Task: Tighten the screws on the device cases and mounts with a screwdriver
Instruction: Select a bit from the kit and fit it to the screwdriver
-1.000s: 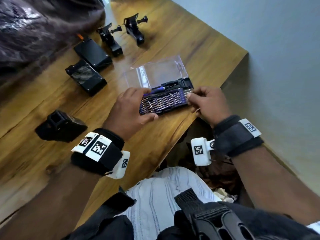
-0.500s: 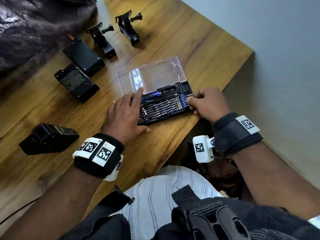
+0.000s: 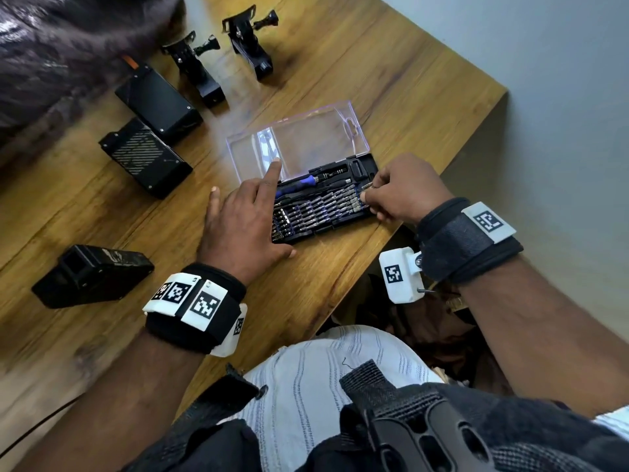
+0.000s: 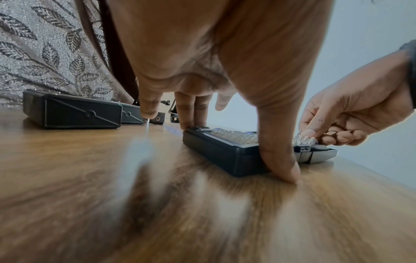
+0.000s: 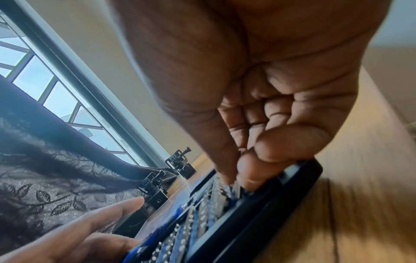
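An open bit kit [image 3: 326,229] lies near the table's front edge, its clear lid [image 3: 306,137] folded back flat. A blue-handled screwdriver [image 3: 299,183] lies in the tray above rows of metal bits. My left hand [image 3: 245,212] rests on the kit's left end with straight fingers, the index reaching over the lid. Its thumb [image 4: 281,160] presses against the tray's front wall. My right hand [image 3: 401,189] pinches a bit [image 3: 366,187] at the tray's right end between thumb and forefinger [image 5: 245,170]. Black device cases [image 3: 158,103] [image 3: 146,158] [image 3: 92,275] lie to the left.
Two black camera mounts [image 3: 194,68] [image 3: 250,46] with thumbscrews stand at the back of the wooden table [image 3: 391,97]. A patterned curtain [image 3: 51,46] hangs at the far left. The table's right edge runs close beside my right hand, with a grey wall beyond.
My left hand has uncurled from over the bit rows and shifted to the kit's left end, index now pointing over the lid. The right hand stays at the right end on the bits.
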The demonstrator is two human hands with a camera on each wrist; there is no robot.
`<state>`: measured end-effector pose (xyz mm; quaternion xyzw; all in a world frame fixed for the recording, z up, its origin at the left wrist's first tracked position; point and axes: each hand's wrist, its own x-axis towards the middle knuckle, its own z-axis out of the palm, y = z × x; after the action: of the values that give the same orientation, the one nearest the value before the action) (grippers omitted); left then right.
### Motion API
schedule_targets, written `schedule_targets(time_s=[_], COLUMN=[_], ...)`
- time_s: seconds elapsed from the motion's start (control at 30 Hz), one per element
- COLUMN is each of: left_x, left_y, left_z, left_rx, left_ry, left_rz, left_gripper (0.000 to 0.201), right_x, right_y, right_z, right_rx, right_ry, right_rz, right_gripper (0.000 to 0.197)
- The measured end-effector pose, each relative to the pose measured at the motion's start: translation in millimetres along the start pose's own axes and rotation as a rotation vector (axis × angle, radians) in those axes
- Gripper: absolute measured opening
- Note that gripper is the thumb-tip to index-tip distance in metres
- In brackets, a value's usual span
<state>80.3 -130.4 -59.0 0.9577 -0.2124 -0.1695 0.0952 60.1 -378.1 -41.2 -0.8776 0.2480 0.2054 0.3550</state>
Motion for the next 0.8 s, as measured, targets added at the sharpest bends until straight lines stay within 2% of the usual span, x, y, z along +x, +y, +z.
schedule_targets(time_s=[0.23,0.47,0.63,0.73,0.8], left_x=[-2,1,0,3,13], left_y=[0,-1,0,5,7], left_z=[0,1,-6,-21,-32], left_rx=[-0.005,-0.04,-0.033,-0.016,0.046], left_ry=[-0.023,-0.017,-0.05,-0.11,-0.118], left_rz=[0.0,-0.003,0.014,-0.004,0.001], left_gripper=[0.136,0.139,0.138,0.118,0.084], right_x=[2,4,4,2,2], right_y=[2,4,1,-1,1], right_z=[-2,7,6,2,0], right_rx=[0.075,0.012,-0.032,-0.12,-0.122], right_ry=[0.084,0.149,0.113,0.095,0.123], right_rz=[0.039,0.002,-0.019,-0.059,-0.067], right_gripper=[0.028,0.022,0.023,0.026,0.028])
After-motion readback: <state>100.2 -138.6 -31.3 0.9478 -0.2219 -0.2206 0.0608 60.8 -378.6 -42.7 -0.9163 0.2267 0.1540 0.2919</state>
